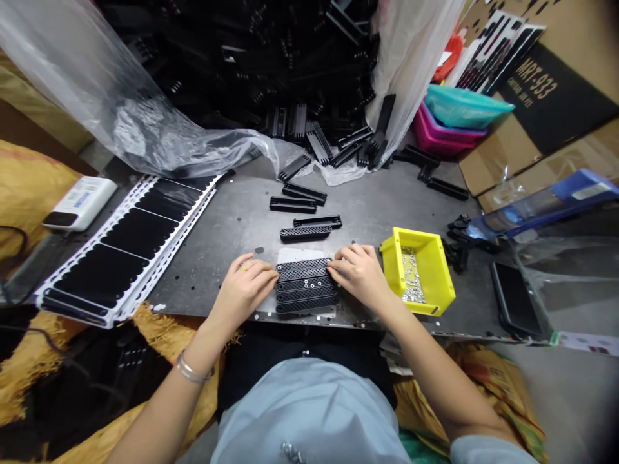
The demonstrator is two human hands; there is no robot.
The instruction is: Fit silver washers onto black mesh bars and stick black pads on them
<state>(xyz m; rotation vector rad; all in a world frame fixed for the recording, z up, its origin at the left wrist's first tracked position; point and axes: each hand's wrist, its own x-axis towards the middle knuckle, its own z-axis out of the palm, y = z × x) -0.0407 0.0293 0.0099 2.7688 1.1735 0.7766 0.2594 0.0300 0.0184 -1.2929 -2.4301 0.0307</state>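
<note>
Several black perforated plastic bars (pixel 305 287) lie side by side on a grey metal plate (pixel 217 258), with small silver rings on them. My left hand (pixel 244 287) presses its fingertips against the left end of the top bar. My right hand (pixel 358 274) grips that bar's right end. A white card (pixel 293 256) shows beneath the stack's far edge. More black bars (pixel 304 233) lie loose just beyond. Right of my right hand stands a yellow plastic bin (pixel 435 283) holding small silver parts.
A heap of black parts (pixel 242 64) lies behind clear plastic sheeting (pixel 116 96). Left of the plate is a white sheet with black pieces (pixel 126 248). A power bank (pixel 80 203) sits beyond it. A phone (pixel 515 299), stacked pink and teal baskets (pixel 449 125) and cardboard (pixel 546 109) lie right.
</note>
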